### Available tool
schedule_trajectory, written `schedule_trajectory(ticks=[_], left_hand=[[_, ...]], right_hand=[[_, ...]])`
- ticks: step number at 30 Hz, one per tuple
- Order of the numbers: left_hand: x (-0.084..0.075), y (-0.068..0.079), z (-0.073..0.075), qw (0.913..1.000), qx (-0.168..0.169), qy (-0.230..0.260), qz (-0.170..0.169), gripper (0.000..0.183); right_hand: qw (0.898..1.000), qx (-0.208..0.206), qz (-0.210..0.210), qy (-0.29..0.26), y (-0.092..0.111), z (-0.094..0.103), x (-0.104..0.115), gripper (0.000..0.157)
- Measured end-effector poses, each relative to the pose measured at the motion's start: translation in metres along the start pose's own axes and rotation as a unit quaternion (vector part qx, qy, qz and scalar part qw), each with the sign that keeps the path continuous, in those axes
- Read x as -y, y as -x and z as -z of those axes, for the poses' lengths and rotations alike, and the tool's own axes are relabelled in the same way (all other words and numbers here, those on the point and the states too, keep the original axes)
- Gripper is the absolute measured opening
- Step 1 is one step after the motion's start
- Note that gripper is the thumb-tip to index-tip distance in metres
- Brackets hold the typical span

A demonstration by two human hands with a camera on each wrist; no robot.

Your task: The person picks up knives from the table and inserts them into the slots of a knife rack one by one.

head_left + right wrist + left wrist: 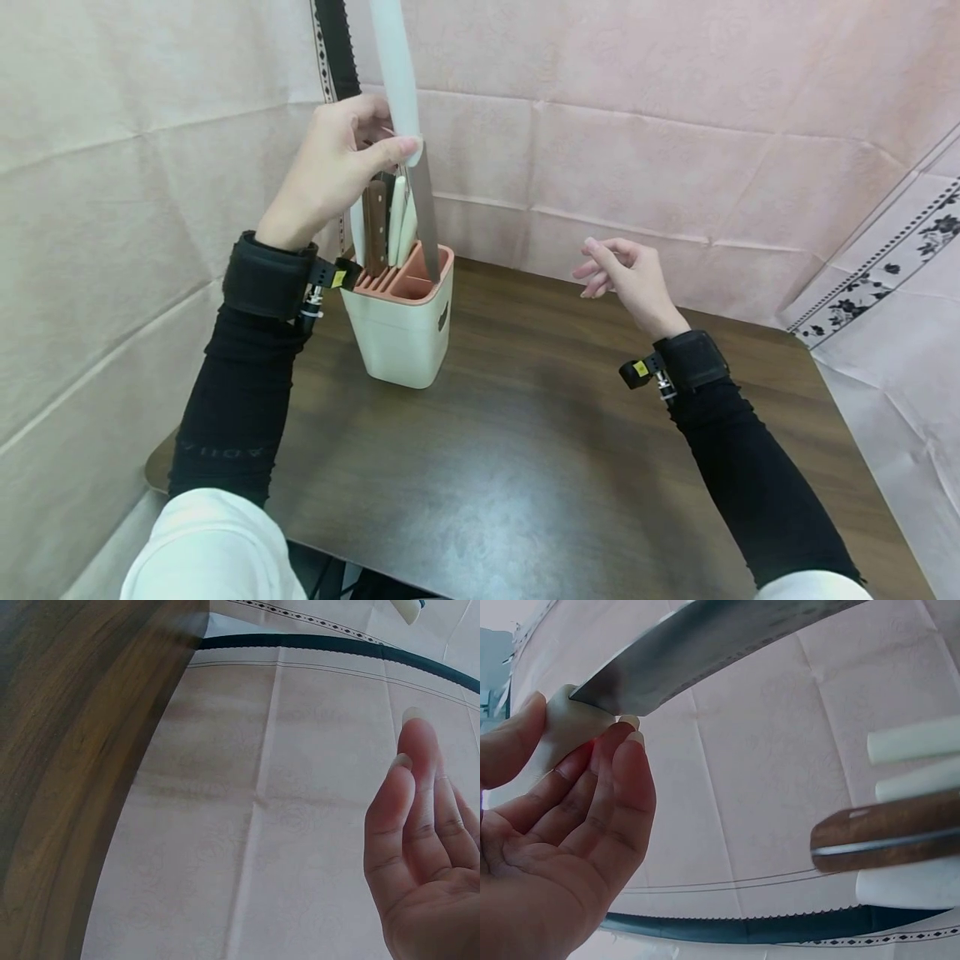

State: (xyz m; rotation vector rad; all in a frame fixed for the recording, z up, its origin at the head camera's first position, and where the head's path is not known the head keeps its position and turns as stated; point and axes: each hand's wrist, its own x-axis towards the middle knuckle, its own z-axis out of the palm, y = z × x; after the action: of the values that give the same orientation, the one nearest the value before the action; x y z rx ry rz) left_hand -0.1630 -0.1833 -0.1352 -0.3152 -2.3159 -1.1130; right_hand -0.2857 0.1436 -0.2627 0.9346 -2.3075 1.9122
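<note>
My left hand (322,171) pinches a kitchen knife by the lower end of its pale handle (399,75), thumb on the near side. The knife is nearly upright, its broad steel blade (424,208) pointing down. In the head view the blade's lower end overlaps the wider compartment of a pale green knife holder (396,337) with a pink slotted top. The left wrist view shows the blade (667,671) where it leaves the handle. Away to the right, my right hand (628,279) hangs in the air above the table, fingers loosely bent, holding nothing.
Other knives stand in the holder's slots, among them one with a brown wooden handle (375,225) and several pale-handled ones. The holder is on a brown wooden table (525,433). Pale cloth walls (637,158) rise behind and to the left.
</note>
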Motion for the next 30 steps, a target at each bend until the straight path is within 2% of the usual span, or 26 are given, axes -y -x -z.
schedule_trajectory(ticks=[11,23,30], left_hand=[[0.003,0.006,0.017,0.9997,-0.01,-0.019,0.015,0.03],[0.008,0.012,0.039,0.9998,-0.012,0.006,0.014,0.02],[0.012,0.013,0.048,0.9993,-0.022,-0.002,0.03,0.02]], right_hand=[[1.0,0.0,-0.009,-0.012,0.0,0.0,-0.005,0.03],[1.0,-0.005,-0.008,-0.004,0.001,0.001,-0.006,0.032],[1.0,-0.005,-0.016,-0.005,0.003,0.002,-0.01,0.032]])
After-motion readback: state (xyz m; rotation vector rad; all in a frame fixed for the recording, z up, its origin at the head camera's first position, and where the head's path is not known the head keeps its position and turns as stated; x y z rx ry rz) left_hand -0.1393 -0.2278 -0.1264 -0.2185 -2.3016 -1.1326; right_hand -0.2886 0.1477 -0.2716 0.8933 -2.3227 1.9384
